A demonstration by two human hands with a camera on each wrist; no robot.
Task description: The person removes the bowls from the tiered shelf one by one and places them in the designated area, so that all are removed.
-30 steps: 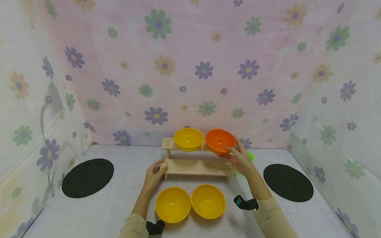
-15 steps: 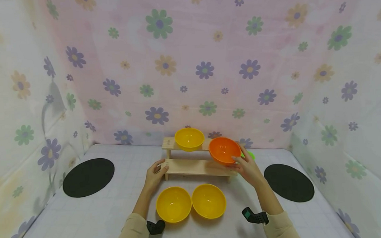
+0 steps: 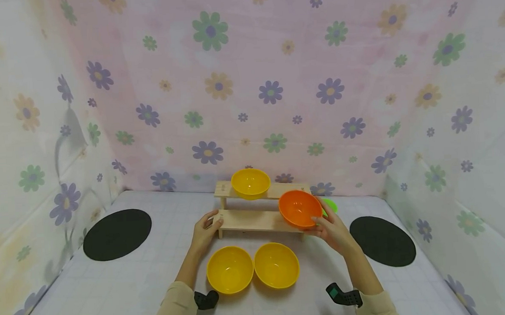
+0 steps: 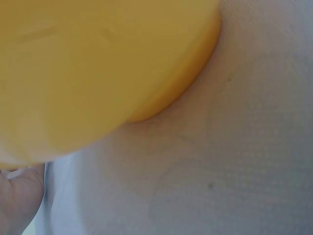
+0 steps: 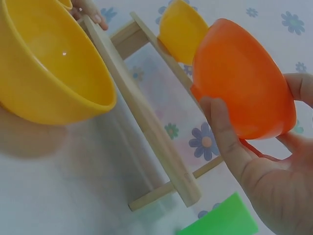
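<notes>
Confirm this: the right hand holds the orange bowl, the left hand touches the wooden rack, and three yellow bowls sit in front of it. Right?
Not three: the head view shows two yellow bowls in front of the wooden rack. The right hand does hold the orange bowl, and the left hand does touch the rack.

We've got a glossy orange round bowl (image 3: 299, 206) tilted, held up near the right end of our upright two-step pale wooden rack (image 3: 249, 220).

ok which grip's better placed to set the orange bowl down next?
Right, probably: the right grip holds the orange bowl; the left grip is at the left end of the wooden rack.
</notes>
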